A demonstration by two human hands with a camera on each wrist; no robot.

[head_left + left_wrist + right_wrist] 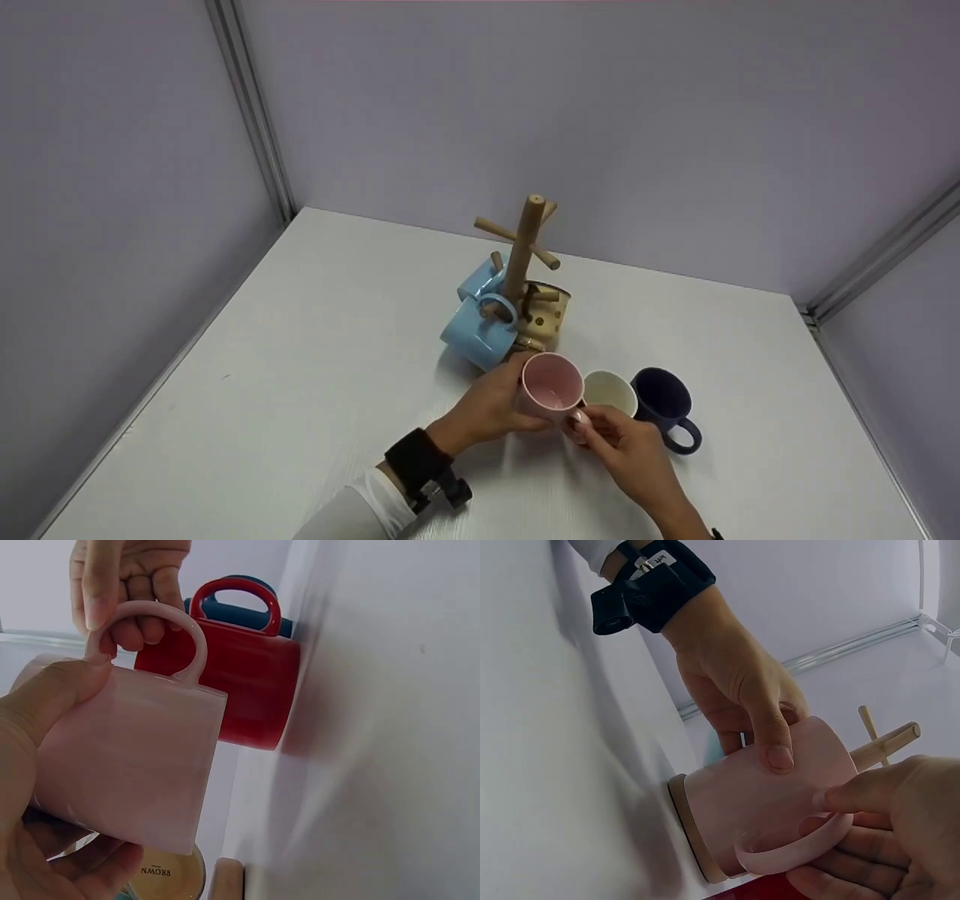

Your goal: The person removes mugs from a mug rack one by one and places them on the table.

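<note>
Both hands hold the pink mug (552,386) just off the white table (315,390): the left hand (487,409) wraps its body, and the right hand (626,446) hooks fingers through its handle. It seems mid-lift. Hanging it would call for turning the handle toward a free peg of the wooden mug tree (525,255) at twelve o'clock. Two blue mugs (480,330) and a dotted mug (551,315) crowd the lower pegs. At three o'clock stand a red mug (609,391) and a dark blue mug (664,405).
</note>
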